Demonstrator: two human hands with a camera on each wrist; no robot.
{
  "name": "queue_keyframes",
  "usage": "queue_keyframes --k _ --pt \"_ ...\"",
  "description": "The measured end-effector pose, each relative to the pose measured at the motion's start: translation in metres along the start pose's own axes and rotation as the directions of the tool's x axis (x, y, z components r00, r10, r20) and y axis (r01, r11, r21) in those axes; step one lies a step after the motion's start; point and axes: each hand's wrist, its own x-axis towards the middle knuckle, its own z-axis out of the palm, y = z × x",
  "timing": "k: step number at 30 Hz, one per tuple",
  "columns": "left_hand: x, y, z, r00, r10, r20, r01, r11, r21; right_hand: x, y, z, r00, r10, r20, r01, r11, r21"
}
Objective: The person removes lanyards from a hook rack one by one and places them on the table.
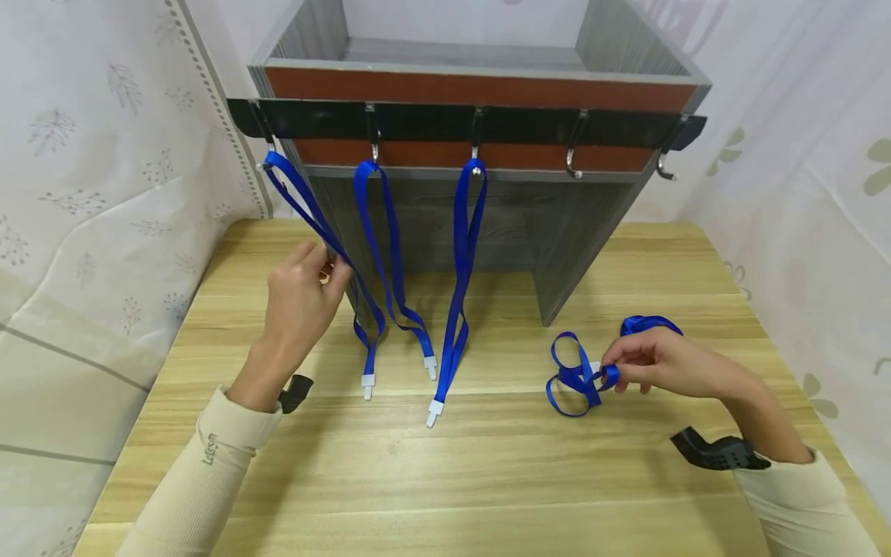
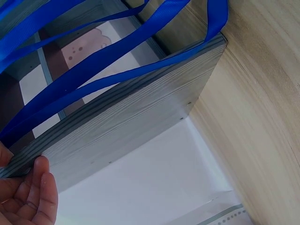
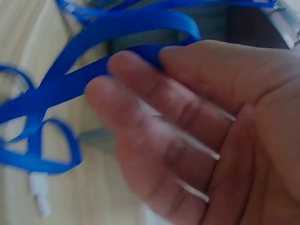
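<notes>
My left hand is at the blue lanyard on the far-left hook, its thumb and fingertips pinching the strap partway down where the strands meet. In the left wrist view, blue straps run past the side panel's edge to the thumb, and the contact is partly cut off. My right hand pinches a loop of another blue lanyard that lies loosely coiled on the table. Its strap runs between thumb and forefinger in the right wrist view. Two more lanyards hang from hooks, white clips downward.
A grey wooden stand bears a black hook rail. The two rightmost hooks hold no lanyard. Another bundled blue lanyard lies behind my right hand on the wooden table. Patterned cloth surrounds the table.
</notes>
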Motion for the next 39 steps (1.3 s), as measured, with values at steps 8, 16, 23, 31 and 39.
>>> queue_keyframes --k 8,16,23,31,39 --pt "0.000 0.001 0.000 1.000 -0.017 0.008 0.017 1.000 0.013 0.016 0.039 0.009 0.981 0.176 -0.082 -0.187 0.971 -0.152" --pt "0.000 0.002 0.001 1.000 -0.008 0.006 0.008 1.000 0.016 0.043 0.047 0.027 0.956 0.224 -0.190 -0.277 0.901 -0.333" --pt "0.001 0.001 0.001 1.000 -0.008 0.006 0.008 1.000 0.012 0.040 0.041 0.021 0.946 0.234 -0.226 -0.306 0.877 -0.371" --pt "0.000 0.001 0.000 1.000 -0.009 -0.002 0.009 0.999 0.041 0.032 0.030 0.008 0.920 0.117 -0.375 -0.278 0.868 -0.412" --pt "0.000 0.001 0.000 1.000 0.002 0.001 -0.002 0.999 0.037 0.039 0.002 0.005 0.871 -0.030 -0.490 -0.200 0.889 -0.411"
